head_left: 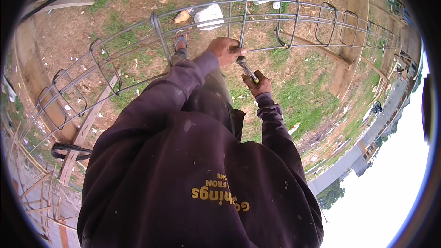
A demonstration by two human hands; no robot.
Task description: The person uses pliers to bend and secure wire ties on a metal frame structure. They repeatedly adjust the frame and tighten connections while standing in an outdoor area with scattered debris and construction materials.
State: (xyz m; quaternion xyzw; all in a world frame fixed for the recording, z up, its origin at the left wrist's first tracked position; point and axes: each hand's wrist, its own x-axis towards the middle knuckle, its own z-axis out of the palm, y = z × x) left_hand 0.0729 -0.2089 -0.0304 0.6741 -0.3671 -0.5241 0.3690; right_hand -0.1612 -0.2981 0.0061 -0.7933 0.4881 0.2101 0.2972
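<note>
Head view | rebar cage bar is grasped by left hand | metal tying tool is clenched in right hand, tip at stirrup joint

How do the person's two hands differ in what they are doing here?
The left hand grips a bar of the steel cage directly; the right hand holds a metal tool, its tip at the bar. The left hand sits higher in the picture than the right hand. Both are bare, with dark sleeves.

Dark maroon-brown long-sleeved sweatshirt, ribbed cuffs at both wrists, yellow print across the chest (seen upside down), pale specks on fabric. Dark trousers, blue-strapped sandal on one foot.
</note>
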